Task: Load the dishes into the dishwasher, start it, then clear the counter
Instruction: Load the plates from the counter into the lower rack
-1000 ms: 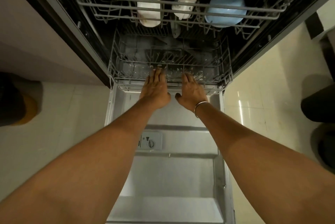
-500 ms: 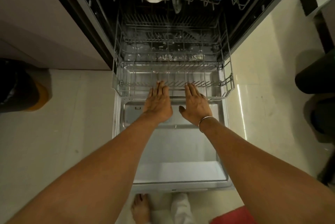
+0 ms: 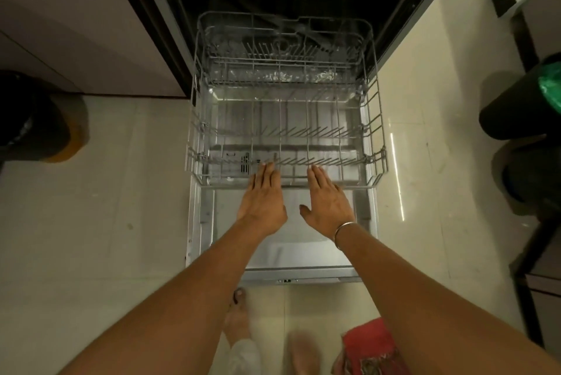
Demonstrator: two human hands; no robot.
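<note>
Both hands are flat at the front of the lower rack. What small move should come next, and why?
Probably lift the left hand and right hand off and fetch a dish: the lower rack stands out over the open door and looks empty.

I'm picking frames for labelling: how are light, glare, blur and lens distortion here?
Head view: dim, warm light; a bright glare streak on the floor right of the rack; one foot at the bottom edge is motion-blurred, while the left hand and right hand look sharp; the wide lens stretches the arms towards the corners.
</note>
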